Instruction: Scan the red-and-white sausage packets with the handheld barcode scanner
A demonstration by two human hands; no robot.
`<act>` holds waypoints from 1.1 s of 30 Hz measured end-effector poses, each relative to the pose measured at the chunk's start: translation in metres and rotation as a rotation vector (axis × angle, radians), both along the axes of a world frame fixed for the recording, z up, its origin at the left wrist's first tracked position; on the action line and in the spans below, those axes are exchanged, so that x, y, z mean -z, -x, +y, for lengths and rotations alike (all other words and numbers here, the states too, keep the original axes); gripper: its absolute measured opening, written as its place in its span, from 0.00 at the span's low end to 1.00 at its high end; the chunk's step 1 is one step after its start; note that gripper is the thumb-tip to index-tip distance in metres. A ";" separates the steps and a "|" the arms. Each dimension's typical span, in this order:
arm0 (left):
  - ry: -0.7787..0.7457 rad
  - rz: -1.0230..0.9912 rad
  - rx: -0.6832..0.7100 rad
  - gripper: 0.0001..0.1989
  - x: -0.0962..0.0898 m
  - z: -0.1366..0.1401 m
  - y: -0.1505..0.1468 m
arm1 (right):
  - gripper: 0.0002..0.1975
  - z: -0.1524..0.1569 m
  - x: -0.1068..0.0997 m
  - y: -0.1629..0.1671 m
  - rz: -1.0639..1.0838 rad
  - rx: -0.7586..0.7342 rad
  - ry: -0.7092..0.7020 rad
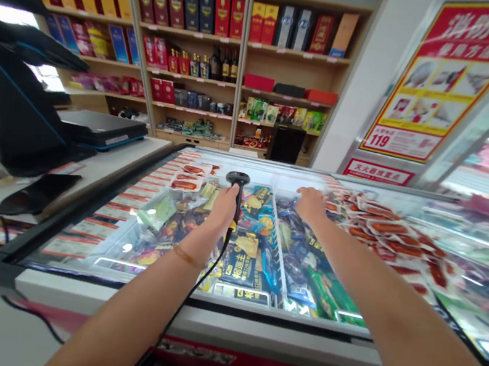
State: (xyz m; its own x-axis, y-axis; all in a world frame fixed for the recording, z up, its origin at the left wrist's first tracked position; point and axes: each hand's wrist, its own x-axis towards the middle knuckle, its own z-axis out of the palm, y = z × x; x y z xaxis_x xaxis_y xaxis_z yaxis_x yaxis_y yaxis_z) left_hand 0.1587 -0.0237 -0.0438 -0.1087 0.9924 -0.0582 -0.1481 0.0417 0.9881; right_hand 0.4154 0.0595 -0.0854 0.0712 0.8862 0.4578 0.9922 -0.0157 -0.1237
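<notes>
At the left edge of the frame, a tall black machine point(2, 86) on a pale counter point(136, 155), with a flat grey-topped unit point(99, 123) just to its right. From upper left to top centre, wooden shelves point(194, 33) lined with boxes point(192, 8) and bottles point(226, 69). Across the middle and on to the right, a chest freezer point(202, 321), its pale front rim running along the lower part of the frame. Left of centre inside, a light green packet point(157, 212).

In the centre of the frame, grips a black handheld scanner point(238, 177) in the left hand point(222, 205), fingers closed around the handle, head uppermost, over blue packets point(244, 258) with yellow lettering. Trails a black cable point(227, 242) from the handle's foot toward the bottom edge. Wears a yellowish band point(188, 256) on the left wrist.

Right of centre, past a white divider point(278, 245), reaches toward the freezer's far side with the right hand point(310, 204), fingers partly bent. Cannot tell whether holding or touching anything there. Nearer the bottom, green packets point(324, 291); farther right, heaped reddish packs point(387, 227). At upper right, a red-and-yellow poster point(452, 86).
</notes>
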 end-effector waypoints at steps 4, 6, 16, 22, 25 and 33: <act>-0.044 0.053 0.070 0.11 0.018 -0.005 -0.016 | 0.16 -0.001 0.000 -0.056 -0.035 0.123 0.100; -0.046 0.092 0.093 0.12 0.026 -0.006 -0.014 | 0.13 0.002 0.002 -0.064 -0.054 0.144 0.150; -0.049 0.126 0.086 0.14 0.033 -0.003 -0.002 | 0.14 -0.003 0.002 0.014 -0.095 -0.043 0.165; -0.057 0.122 0.087 0.13 0.033 -0.004 0.000 | 0.17 -0.020 0.005 0.043 0.137 -0.066 0.024; -0.051 0.133 0.103 0.13 0.033 -0.003 0.002 | 0.19 -0.023 0.014 0.033 0.151 -0.077 0.058; -0.047 0.112 0.124 0.12 0.032 -0.003 0.001 | 0.24 -0.020 0.021 0.017 0.175 -0.358 0.236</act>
State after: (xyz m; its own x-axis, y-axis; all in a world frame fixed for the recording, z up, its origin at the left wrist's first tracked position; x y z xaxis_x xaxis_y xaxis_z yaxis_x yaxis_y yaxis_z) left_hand 0.1572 -0.0266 -0.0754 0.0116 0.9999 -0.0057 -0.0331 0.0061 0.9994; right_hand 0.3988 0.0399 -0.1064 -0.2004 0.9476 0.2489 0.9047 0.2765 -0.3242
